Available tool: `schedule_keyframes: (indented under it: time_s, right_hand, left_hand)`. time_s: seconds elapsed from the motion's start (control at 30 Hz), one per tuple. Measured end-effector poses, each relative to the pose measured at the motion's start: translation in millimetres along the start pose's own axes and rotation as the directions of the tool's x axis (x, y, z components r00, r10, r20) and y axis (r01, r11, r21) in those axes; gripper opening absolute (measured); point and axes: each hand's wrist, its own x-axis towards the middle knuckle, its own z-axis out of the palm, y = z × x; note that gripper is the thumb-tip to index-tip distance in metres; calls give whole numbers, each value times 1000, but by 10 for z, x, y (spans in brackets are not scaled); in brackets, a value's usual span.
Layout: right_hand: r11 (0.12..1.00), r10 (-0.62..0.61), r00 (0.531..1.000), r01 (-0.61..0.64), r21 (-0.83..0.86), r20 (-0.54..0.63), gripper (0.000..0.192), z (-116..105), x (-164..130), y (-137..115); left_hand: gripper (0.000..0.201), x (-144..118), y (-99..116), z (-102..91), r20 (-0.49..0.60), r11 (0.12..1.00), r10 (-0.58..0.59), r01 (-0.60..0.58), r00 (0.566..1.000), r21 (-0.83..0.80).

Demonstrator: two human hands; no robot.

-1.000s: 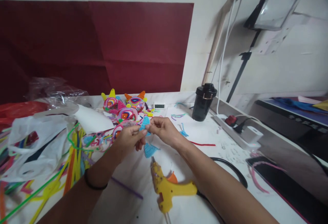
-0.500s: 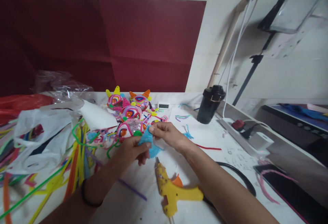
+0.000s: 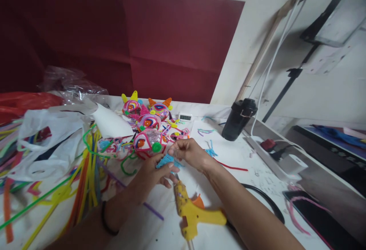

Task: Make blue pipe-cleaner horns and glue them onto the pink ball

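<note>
A small light-blue fuzzy piece [image 3: 165, 161], apparently made of pipe cleaner, is gripped between the thumb and fingers of my left hand [image 3: 157, 170]. My right hand [image 3: 187, 152] is pinched closed at the upper right edge of that piece; whatever its fingertips hold is too small to make out. Just below both hands lies a yellow hot glue gun [image 3: 194, 213] on its side, its nozzle pointing up toward my left fingers. Behind the hands stand several colourful pipe-cleaner animal heads, the nearest head [image 3: 147, 145] pink with an orange eye and a green disc.
Loose pipe cleaners [image 3: 85, 177] and a white plastic bag [image 3: 48, 143] crowd the left side. To the right are a black bottle [image 3: 239, 119], a power strip [image 3: 271, 154] and a phone [image 3: 320, 219]. A small digital clock [image 3: 185, 117] stands at the back.
The blue piece has tilted flatter and lower in my left hand, whose fingers have spread out to the right. My right hand has shifted slightly down. The camera view has turned a little.
</note>
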Motion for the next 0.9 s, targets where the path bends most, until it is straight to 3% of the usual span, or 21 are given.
schedule_keyframes:
  time_s: [0.13,0.3,0.7,0.8,0.9]
  right_hand:
    - [1000,1,1000,-1,-9,-11,40,2,-1,2]
    - [999,-1,999,0,-37,-32,38,-21,18,3]
    - [999,3,999,-5,-51,-41,32,49,17,34]
    - [998,5,999,-7,-58,-42,33,28,9,-11]
    - [998,3,998,-7,-64,-62,34,-17,7,-56]
  left_hand:
    - [35,-19,11,-10,-35,999,9,-11,999,-45]
    - [30,-23,24,-34,6,991,22,-21,1000,-135]
    - [34,20,-84,-47,-121,993,92,-100,988,-55]
    - [35,31,-63,-53,-81,993,84,-89,993,-71]
    - [38,29,-19,-66,-14,981,49,-50,999,-185]
